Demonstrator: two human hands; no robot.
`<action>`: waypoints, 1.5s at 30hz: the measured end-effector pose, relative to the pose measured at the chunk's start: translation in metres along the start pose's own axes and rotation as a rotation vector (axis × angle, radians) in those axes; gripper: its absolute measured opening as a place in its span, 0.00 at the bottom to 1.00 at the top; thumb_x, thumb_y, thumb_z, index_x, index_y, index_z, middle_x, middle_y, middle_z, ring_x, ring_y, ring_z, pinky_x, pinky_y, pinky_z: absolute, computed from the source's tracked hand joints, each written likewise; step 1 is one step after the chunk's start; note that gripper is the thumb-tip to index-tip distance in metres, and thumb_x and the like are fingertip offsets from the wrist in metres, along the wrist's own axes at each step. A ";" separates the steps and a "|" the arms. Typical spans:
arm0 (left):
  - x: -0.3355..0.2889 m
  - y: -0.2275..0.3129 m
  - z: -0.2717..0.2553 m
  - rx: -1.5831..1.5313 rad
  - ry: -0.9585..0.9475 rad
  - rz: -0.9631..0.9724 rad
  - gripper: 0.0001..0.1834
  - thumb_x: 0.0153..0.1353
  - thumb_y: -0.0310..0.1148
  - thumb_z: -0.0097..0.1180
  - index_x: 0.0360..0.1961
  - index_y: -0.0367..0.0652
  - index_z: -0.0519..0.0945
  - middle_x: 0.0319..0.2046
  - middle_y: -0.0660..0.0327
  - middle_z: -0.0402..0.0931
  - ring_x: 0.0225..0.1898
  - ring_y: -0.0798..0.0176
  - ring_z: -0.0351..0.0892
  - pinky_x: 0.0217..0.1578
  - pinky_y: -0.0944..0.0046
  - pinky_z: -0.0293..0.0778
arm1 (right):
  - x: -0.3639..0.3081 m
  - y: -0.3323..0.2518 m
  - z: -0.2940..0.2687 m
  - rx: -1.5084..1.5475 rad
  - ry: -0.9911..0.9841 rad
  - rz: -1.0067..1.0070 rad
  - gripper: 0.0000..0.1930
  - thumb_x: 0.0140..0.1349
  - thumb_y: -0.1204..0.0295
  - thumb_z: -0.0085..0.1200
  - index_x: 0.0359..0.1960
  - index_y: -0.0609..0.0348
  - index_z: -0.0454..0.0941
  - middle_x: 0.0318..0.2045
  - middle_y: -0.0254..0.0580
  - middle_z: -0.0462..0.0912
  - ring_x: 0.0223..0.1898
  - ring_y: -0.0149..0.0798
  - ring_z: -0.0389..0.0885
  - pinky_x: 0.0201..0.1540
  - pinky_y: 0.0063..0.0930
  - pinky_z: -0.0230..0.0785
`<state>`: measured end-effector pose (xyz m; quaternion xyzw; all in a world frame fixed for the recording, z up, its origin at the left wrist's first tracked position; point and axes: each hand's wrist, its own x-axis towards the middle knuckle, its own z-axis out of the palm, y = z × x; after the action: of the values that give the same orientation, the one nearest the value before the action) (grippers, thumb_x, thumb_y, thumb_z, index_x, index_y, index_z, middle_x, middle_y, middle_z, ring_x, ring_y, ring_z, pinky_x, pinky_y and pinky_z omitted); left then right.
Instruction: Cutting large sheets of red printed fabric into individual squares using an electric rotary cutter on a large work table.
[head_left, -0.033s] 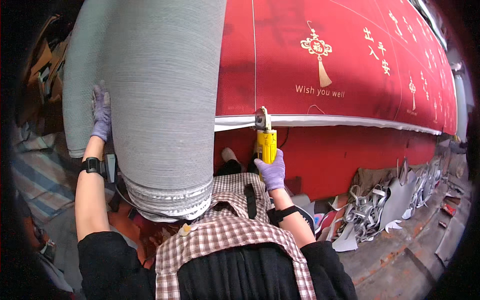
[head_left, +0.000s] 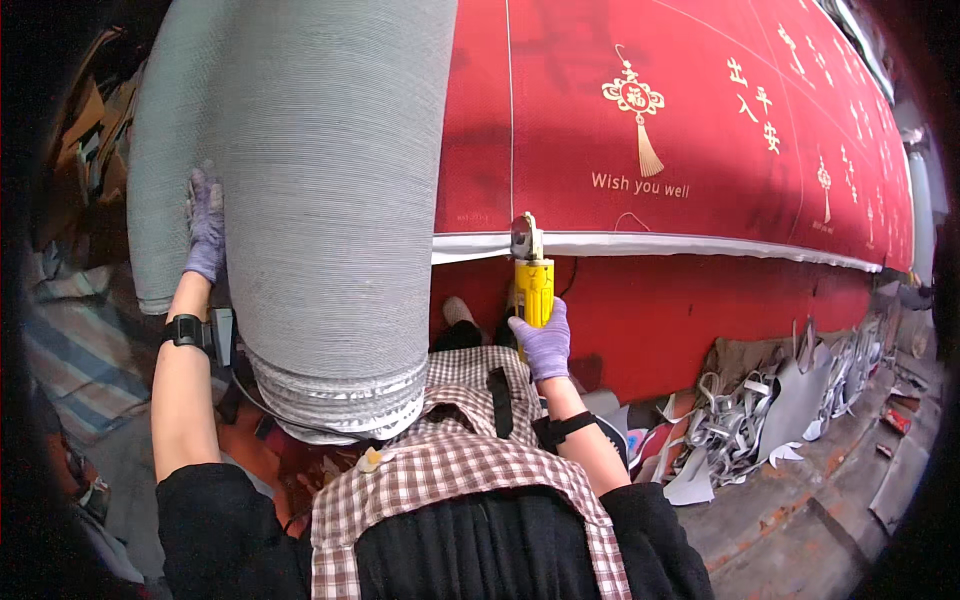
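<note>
My right hand, in a purple glove, is wrapped round the yellow body of a handheld electric cutter. Its rounded metal head meets the white front edge of a red printed mat sheet, at the lower end of a thin pale line running away from me. To the left stands a thick grey ribbed roll of matting, overlapping the red sheet's left part. My gloved left hand lies with fingers stretched out against the roll's left side, next to a grey-green outer layer.
Grey offcuts and strips are heaped on the right, beside worn floor boards. A red surface hangs below the sheet's edge. Striped cloth lies at far left. A dark cable runs by the roll's base.
The grey roll and my left hand have shifted very slightly to the right. The cutter and my right hand look unmoved.
</note>
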<state>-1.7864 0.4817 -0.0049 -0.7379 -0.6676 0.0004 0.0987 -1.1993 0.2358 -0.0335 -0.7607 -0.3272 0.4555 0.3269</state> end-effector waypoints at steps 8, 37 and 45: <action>0.006 0.077 -0.035 -0.531 -0.039 -0.156 0.38 0.65 0.62 0.26 0.71 0.56 0.41 0.72 0.57 0.37 0.72 0.52 0.34 0.67 0.46 0.27 | 0.026 -0.031 -0.003 0.038 0.067 -0.047 0.29 0.43 0.71 0.69 0.46 0.61 0.66 0.35 0.42 0.79 0.35 0.38 0.78 0.40 0.32 0.72; -0.010 0.121 -0.109 -0.256 -0.232 -0.191 0.34 0.65 0.41 0.33 0.70 0.41 0.46 0.71 0.49 0.36 0.72 0.47 0.35 0.68 0.51 0.31 | 0.215 -0.180 0.016 -0.114 0.073 -0.154 0.26 0.44 0.68 0.69 0.42 0.60 0.68 0.31 0.40 0.78 0.30 0.35 0.76 0.35 0.32 0.71; -0.012 0.125 -0.120 -0.244 -0.301 -0.256 0.35 0.62 0.41 0.35 0.68 0.36 0.49 0.70 0.46 0.38 0.71 0.46 0.36 0.69 0.50 0.31 | 0.291 -0.220 0.032 -0.102 0.071 -0.149 0.25 0.44 0.68 0.68 0.42 0.60 0.69 0.31 0.40 0.78 0.31 0.35 0.77 0.35 0.32 0.72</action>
<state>-1.6482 0.4417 0.0927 -0.6455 -0.7579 0.0172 -0.0928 -1.1648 0.5997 -0.0096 -0.7656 -0.3939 0.3854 0.3319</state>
